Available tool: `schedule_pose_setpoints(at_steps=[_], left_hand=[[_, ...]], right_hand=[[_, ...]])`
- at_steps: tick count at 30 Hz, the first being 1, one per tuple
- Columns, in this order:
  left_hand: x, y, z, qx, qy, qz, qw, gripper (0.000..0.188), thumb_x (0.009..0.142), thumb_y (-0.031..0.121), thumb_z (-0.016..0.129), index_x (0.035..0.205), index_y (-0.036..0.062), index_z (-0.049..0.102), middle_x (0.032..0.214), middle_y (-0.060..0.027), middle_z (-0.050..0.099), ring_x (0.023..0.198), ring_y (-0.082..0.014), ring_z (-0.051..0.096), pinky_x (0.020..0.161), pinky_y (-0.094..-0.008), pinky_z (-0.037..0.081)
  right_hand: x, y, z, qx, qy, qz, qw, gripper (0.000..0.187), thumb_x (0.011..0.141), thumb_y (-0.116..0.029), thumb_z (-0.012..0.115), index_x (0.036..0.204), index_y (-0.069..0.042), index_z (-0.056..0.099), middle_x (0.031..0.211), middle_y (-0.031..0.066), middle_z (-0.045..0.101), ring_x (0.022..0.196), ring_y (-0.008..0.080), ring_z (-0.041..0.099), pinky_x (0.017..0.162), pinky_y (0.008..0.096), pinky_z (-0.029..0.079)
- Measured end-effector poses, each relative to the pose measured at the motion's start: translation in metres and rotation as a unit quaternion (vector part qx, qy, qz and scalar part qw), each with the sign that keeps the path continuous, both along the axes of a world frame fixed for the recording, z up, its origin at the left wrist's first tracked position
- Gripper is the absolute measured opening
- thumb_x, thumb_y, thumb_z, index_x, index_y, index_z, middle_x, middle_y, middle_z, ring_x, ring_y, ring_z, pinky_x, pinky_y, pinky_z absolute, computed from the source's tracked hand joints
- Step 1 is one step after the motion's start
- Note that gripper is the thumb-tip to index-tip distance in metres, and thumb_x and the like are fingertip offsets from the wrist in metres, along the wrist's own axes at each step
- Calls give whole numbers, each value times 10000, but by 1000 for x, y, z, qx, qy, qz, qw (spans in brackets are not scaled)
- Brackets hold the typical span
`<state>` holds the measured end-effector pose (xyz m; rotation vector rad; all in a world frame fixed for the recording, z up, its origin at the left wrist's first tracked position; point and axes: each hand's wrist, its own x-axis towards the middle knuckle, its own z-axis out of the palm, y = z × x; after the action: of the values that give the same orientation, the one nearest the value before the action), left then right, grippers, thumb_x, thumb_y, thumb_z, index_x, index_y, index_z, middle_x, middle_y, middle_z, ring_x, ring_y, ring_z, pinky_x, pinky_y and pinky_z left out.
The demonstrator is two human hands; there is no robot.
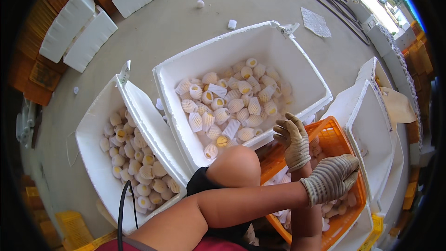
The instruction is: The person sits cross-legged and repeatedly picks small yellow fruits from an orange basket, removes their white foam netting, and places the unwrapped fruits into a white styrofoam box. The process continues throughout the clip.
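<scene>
My left hand [331, 179], in a ribbed knit glove, reaches across from the left over an orange plastic crate [335, 135]. Its fingers are curled closed, and whatever they may hold is hidden. Just left of it, my gloved right hand [294, 142] is raised with bent fingers apart and nothing visible in them. Pale foam net sleeves [343, 207] lie in the crate under both wrists. Beyond my knee, a large white foam box [297, 72] holds many yellow fruits in white foam nets [235, 104].
A second foam box [90, 128] at left holds more netted fruits [134, 155]. White foam boxes [371, 130] stand at right, others [90, 39] at far left by stacked orange crates [44, 74]. Black hose [332, 0] and a white foam sheet [316, 22] lie on the floor.
</scene>
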<state>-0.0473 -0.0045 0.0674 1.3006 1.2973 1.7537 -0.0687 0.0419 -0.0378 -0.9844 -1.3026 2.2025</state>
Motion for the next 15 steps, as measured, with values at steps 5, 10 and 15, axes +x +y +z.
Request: schedule_pose_setpoints(at_steps=[5, 10, 15], left_hand=[[12, 8, 3, -62, -29, -4, 998, 131, 860, 167, 620, 891, 40, 610, 757, -146, 633, 695, -302, 626, 700, -373, 500], [-13, 7, 7, -198, -427, -184, 863, 110, 938, 161, 618, 975, 62, 647, 796, -24, 658, 636, -95, 627, 582, -224, 527], [0, 13, -9, -222, -465, -204, 833, 119, 943, 172, 602, 993, 73, 643, 811, -44, 669, 678, -127, 650, 583, -242, 538]], right_hand=[[124, 17, -33, 76, -27, -110, 991, 333, 945, -202, 628, 1236, -58, 553, 1026, 97, 681, 862, 190, 678, 781, 316, 567], [265, 16, -36, 44, -95, -339, 935, 229, 937, -157, 622, 1137, -57, 576, 899, 61, 648, 703, 148, 632, 590, 230, 524], [373, 4, -60, 13, -182, -434, 882, 212, 916, -36, 590, 1127, -15, 581, 904, 84, 627, 584, 85, 498, 475, 227, 421]])
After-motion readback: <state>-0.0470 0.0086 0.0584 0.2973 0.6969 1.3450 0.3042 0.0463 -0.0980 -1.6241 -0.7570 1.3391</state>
